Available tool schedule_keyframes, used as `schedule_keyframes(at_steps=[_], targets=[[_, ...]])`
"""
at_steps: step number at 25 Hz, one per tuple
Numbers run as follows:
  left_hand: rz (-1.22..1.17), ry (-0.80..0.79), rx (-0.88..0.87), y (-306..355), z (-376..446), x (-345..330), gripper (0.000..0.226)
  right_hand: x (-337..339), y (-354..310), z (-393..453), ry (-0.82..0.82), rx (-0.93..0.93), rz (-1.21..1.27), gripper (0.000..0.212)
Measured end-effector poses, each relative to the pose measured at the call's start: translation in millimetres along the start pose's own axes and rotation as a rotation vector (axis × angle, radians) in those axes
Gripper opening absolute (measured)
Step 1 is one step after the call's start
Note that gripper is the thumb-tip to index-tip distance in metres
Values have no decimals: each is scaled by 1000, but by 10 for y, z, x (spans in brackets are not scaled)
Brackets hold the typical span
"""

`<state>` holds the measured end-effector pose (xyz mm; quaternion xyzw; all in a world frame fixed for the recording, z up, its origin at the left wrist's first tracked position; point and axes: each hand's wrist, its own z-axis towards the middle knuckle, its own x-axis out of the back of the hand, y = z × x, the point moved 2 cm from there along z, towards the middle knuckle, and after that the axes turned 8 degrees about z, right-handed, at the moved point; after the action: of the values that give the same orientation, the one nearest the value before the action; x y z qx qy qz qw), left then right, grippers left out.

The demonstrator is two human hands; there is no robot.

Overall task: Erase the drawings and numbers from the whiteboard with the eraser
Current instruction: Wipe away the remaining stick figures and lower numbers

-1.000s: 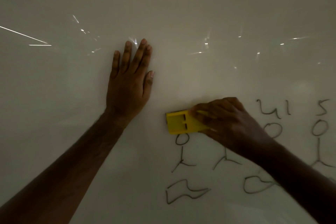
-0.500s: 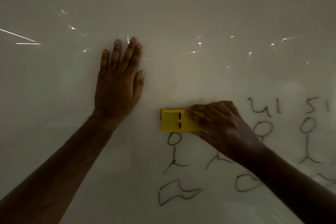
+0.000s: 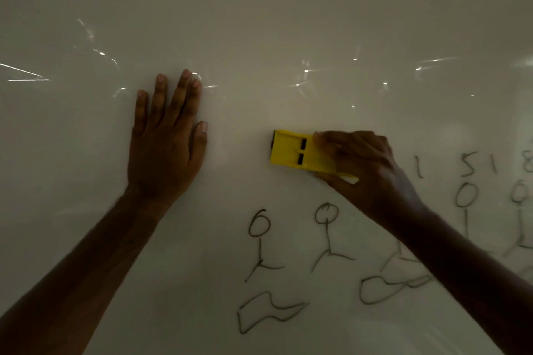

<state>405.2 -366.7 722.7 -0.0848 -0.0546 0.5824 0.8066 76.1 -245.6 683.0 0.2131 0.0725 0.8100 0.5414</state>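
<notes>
**Eraser on a glossy whiteboard**

Glossy whiteboard (image 3: 288,8) fills the frame, flecked with light glints. Left hand (image 3: 165,141) lies flat at centre left, fingers straight. Right hand (image 3: 363,170), centre right, grips a yellow rectangular plastic eraser (image 3: 291,151). Thin-lined stick figures (image 3: 261,242) below and numbers (image 3: 467,164) at right remain.

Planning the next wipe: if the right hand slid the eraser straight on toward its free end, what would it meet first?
The right hand points the yellow eraser leftward. That stretch of whiteboard looks bare of marks, so the first thing met would likely be the left hand, pressed flat on the board.
</notes>
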Motion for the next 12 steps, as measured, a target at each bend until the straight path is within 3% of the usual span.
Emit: schedule_keyframes(at_steps=[6,12], targets=[[-56,-87,17,212,-142,38,68,298,221,-587,-134,75,-94,55],[-6,-84,-63,651,42,-12,68,340,416,31,22,-128,-15,60]])
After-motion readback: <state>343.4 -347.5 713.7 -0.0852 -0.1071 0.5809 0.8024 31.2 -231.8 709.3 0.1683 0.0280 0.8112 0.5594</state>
